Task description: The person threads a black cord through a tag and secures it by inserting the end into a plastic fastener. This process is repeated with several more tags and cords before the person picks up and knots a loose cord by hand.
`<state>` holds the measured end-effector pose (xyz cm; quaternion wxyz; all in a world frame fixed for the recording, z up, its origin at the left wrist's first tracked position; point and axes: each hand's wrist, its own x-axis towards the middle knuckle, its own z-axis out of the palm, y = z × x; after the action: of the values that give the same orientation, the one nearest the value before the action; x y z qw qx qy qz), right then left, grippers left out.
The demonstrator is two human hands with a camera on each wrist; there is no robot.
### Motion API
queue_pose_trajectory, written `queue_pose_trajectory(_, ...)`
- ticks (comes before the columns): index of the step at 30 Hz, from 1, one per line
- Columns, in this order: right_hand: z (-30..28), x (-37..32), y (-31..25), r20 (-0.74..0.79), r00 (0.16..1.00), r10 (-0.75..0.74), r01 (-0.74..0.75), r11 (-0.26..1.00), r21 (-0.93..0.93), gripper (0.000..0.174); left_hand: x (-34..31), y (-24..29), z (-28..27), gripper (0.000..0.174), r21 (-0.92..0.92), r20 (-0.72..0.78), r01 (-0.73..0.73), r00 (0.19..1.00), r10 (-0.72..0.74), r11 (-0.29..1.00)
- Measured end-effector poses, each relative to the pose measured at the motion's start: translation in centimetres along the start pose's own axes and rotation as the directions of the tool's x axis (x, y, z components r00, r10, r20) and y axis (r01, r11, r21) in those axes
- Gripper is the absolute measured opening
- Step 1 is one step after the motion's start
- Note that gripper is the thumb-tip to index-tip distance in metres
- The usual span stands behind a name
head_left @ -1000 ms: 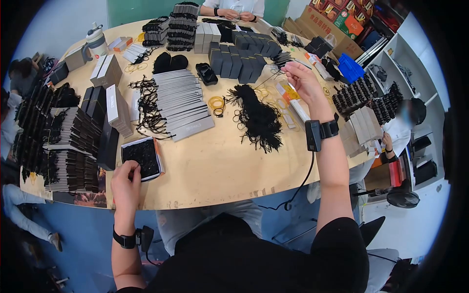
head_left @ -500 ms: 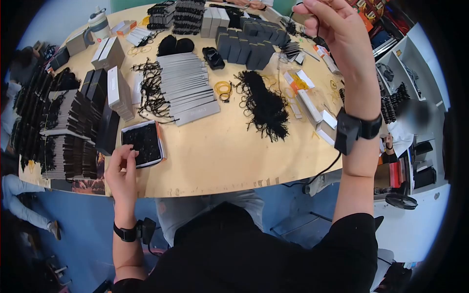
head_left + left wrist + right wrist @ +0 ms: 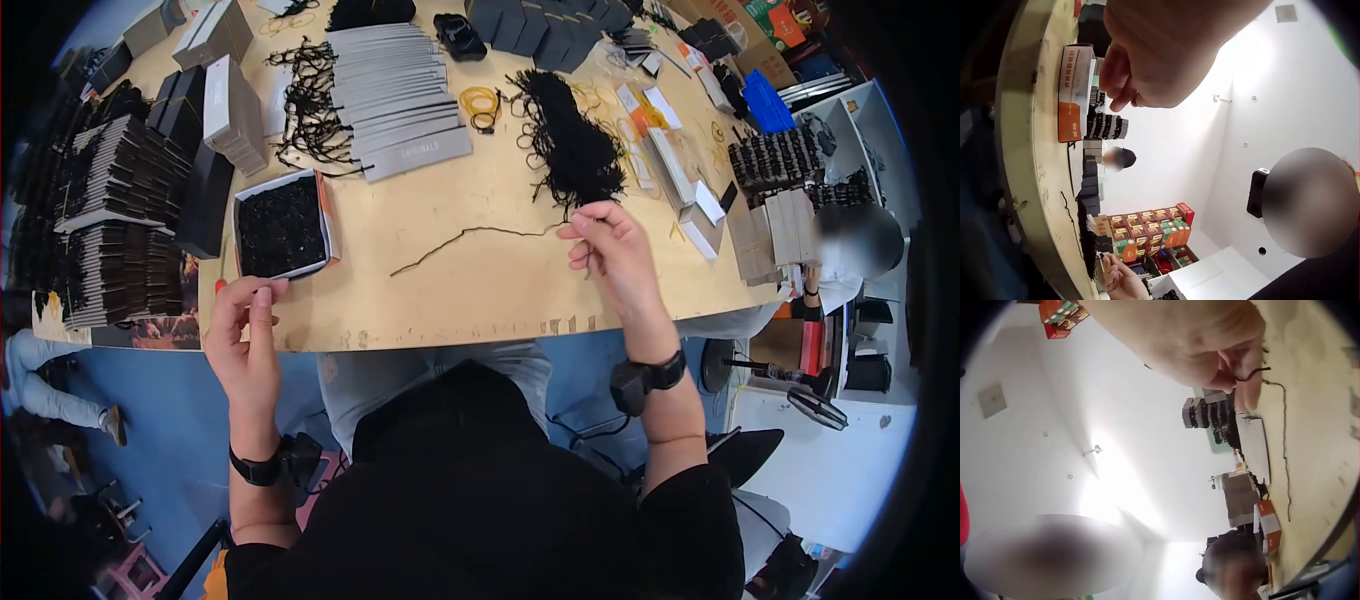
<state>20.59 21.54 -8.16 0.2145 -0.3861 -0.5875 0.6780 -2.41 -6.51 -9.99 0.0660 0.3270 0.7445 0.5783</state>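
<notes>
Evidently the thin black cord (image 3: 487, 229) should handle as something very light and limp, more likely to kink or curl than to break; its gentle bends in the middle of the head view suggest a soft twist with little stiffness. Such a narrow strand could slip or roll between fingertips, so a pinch close to an end, between thumb and forefinger, looks the surest hold. Right of centre in the head view, the right hand (image 3: 615, 255) grips 1 end between thumb and fingers, and the right wrist view shows a short tail sticking out past the pinch, at upper right. From those fingertips the strand runs leftward over the table (image 3: 430, 315), its free end pointing to the lower left, well apart from the left hand (image 3: 245, 340). That hand, at lower left, has its thumb and forefinger close together at the near edge of a small box (image 3: 330, 220) of black bits; I cannot tell whether they pinch anything. A bundle of dark cords (image 3: 580, 150) lies just beyond the right fingertips, towards upper right.
</notes>
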Motion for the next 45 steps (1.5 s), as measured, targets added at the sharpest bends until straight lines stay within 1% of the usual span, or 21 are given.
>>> queue_pose_trajectory(2,-0.1,-0.3,1.8,-0.02,0.996,0.091,-0.09,0.995,0.047,0.013,-0.3,-0.1,0.0,0.011,0.021,0.007,0.012,1.0,-0.012,1.0)
queue_pose_trajectory(4,-0.6,-0.8,2.7,0.048,0.999,-0.016,0.02,0.996,-0.081,0.015,-0.4,-0.2,0.1,0.011,0.033,0.018,0.018,1.0,-0.018,0.999)
queue_pose_trajectory(5,-1.0,-1.3,2.3,-0.034,0.992,-0.125,0.1,0.903,-0.417,0.017,-0.5,-0.3,0.1,0.011,0.035,0.011,0.02,1.0,-0.021,0.999)
queue_pose_trajectory(6,-1.6,-1.7,1.8,-0.046,0.992,-0.12,0.09,0.902,-0.422,0.017,-0.6,-0.4,0.1,0.011,0.036,0.003,0.022,1.0,-0.022,0.999)
queue_pose_trajectory(7,-2.2,-2.0,1.2,-0.015,0.926,-0.377,0.219,0.57,-0.792,0.018,-0.7,-0.3,0.1,0.011,0.055,0.005,0.027,1.0,-0.027,0.998)
queue_pose_trajectory(8,-2.8,-2.1,0.9,0.137,0.815,-0.563,0.223,0.086,-0.971,0.02,-0.9,-0.4,0.1,0.011,0.049,0.013,0.029,0.999,-0.03,0.998)
queue_pose_trajectory(9,-3.1,-2.1,0.7,0.077,0.839,-0.539,0.207,0.185,-0.961,0.023,-0.9,-0.5,0.1,0.011,0.059,0.011,0.019,1.0,-0.02,0.998)
queue_pose_trajectory(10,-3.3,-2.0,0.5,0.076,0.84,-0.538,0.204,0.182,-0.962,0.023,-1.0,-0.6,0.1,0.011,0.071,0.006,0.01,1.0,-0.01,0.997)
queue_pose_trajectory(12,-3.5,-1.7,0.4,0.42,0.734,-0.534,0.536,0.074,-0.841,0.022,-1.0,-0.6,0.2,0.011,0.06,-0.003,0.007,1.0,-0.007,0.998)
queue_pose_trajectory(13,-3.4,-1.6,0.6,0.422,0.734,-0.532,0.537,0.075,-0.84,0.022,-1.0,-0.5,0.2,0.011,0.063,-0.005,0.007,1.0,-0.007,0.998)
queue_pose_trajectory(15,-2.8,-1.2,1.4,0.603,0.713,-0.357,0.665,0.072,-0.744,0.021,-1.0,-0.4,0.2,0.011,0.07,-0.007,0.009,1.0,-0.008,0.997)
queue_pose_trajectory(19,-2.0,-0.1,2.4,0.616,0.692,-0.376,0.667,0.008,-0.745,0.015,-1.4,-0.3,0.3,0.01,-0.025,-0.021,0.005,1.0,-0.006,1.0)
queue_pose_trajectory(22,0.1,0.4,1.7,0.622,0.666,-0.412,0.704,0.072,-0.706,0.012,-1.5,0.2,0.2,0.011,-0.031,-0.024,0.033,0.999,-0.034,0.999)
queue_pose_trajectory(24,2.6,0.4,0.7,0.544,0.693,-0.473,0.7,0.261,-0.664,0.01,-1.5,0.4,0.1,0.011,-0.098,0.018,0.042,0.999,-0.04,0.994)
queue_pose_trajectory(27,7.2,0.7,0.9,0.578,0.597,-0.556,0.792,0.293,-0.536,0.01,-1.5,0.2,0.3,0.01,-0.172,0.017,0.11,0.994,-0.109,0.979)
queue_pose_trajectory(28,8.4,0.8,1.2,0.583,0.593,-0.555,0.796,0.295,-0.528,0.01,-1.4,0.2,0.3,0.009,-0.208,0.034,0.155,0.988,-0.152,0.966)
queue_pose_trajectory(31,10.8,1.8,2.6,0.671,0.539,-0.509,0.841,0.274,-0.467,0.011,-1.5,0.2,0.0,0.011,-0.243,0.055,0.209,0.978,-0.201,0.947)
queue_pose_trajectory(33,11.6,2.4,3.5,0.729,0.503,-0.463,0.858,0.166,-0.487,0.012,-1.7,0.1,-0.2,0.011,-0.266,0.058,0.239,0.971,-0.232,0.934)
queue_pose_trajectory(39,11.9,1.8,3.3,0.641,0.49,-0.591,0.855,0.181,-0.487,0.014,-1.9,-0.2,-0.6,0.014,-0.3,0.106,0.305,0.952,-0.286,0.904)
queue_pose_trajectory(43,12.2,2.6,4.1,0.675,0.515,-0.528,0.85,0.21,-0.484,0.012,-1.6,-0.4,-0.2,0.015,-0.315,0.173,0.347,0.936,-0.306,0.883)
queue_pose_trajectory(45,12.8,2.5,4.6,0.708,0.49,-0.509,0.826,0.011,-0.563,0.009,-1.5,-0.1,0.1,0.016,-0.306,0.182,0.364,0.929,-0.321,0.88)
